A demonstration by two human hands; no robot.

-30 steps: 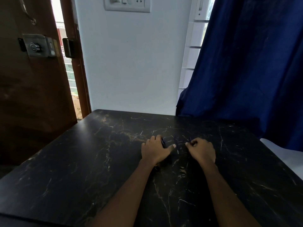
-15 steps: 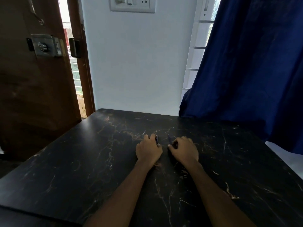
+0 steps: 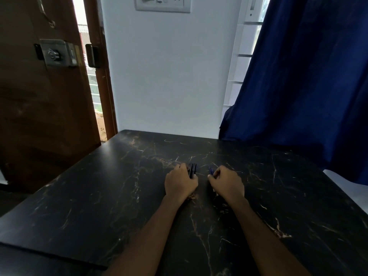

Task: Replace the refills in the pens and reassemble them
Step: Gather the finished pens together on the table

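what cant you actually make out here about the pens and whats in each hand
- Head view: the dark pens in the left hand are mostly covered by its fingers; their count and whether they are assembled cannot be told.
- Head view: the bluish pieces poking from the right hand are too small and dim to name.
- Head view: any loose refills on the table are lost against its dark veined top.

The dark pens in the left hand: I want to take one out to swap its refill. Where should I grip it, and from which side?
Probably grip the ends of the dark pens that stick out past the left hand, coming from the far side with the right hand. Those tips point away from the person, and the rest is hidden inside the closed fingers.
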